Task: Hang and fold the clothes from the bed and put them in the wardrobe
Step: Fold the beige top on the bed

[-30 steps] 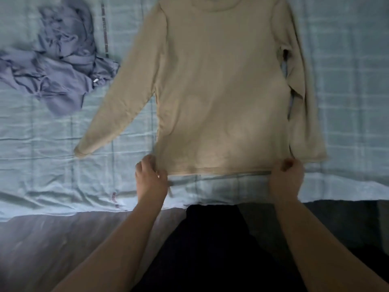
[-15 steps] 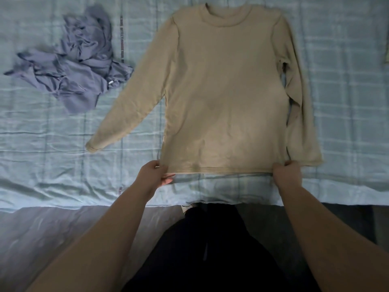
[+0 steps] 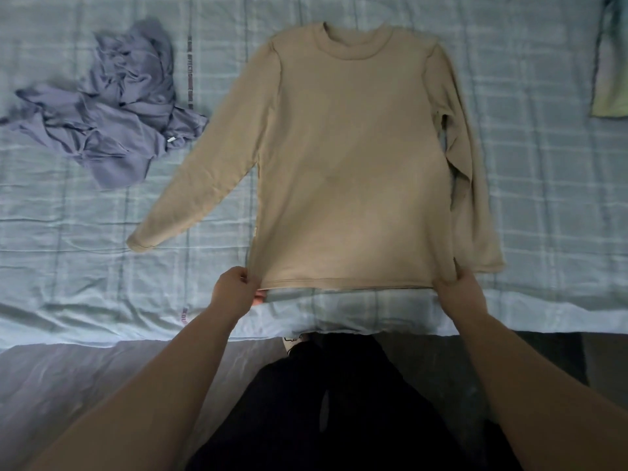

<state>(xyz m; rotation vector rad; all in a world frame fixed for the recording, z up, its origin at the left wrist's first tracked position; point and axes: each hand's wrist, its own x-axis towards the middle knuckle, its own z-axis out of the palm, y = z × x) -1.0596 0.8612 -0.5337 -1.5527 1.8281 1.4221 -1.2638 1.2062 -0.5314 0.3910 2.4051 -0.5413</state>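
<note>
The beige top [image 3: 353, 158] is laid out flat on the bed, on the pale blue checked sheet [image 3: 68, 266]; its round neck is pointed away from the person and its bottom edge is nearest to the person. The bottom edge is held at both corners; the left corner is pinched by the left hand [image 3: 234, 294], with the thumb on top of the cloth and a fingertip seen under it; the right corner is gripped by the right hand [image 3: 458, 295], with the fingers curled round the cloth. The bottom edge is pulled straight between the two hands, and a dark shadow is seen just under it. The sleeve on the left is stretched out at a slant over the sheet, away from the body of the top; the sleeve on the right is laid down close along the side of the top, with a small gap of sheet seen between them near the armpit. A purple piece of clothing [image 3: 112, 124] is seen in a crumpled heap on the sheet, to the left of the top; it is near the slanted sleeve but is not touched by it. A bit of green and yellow cloth [image 3: 610, 62] is seen at the far right edge, well apart from the top; what it is cannot be told. At the bottom, dark trousers [image 3: 339, 402] are seen between the two bare arms.
</note>
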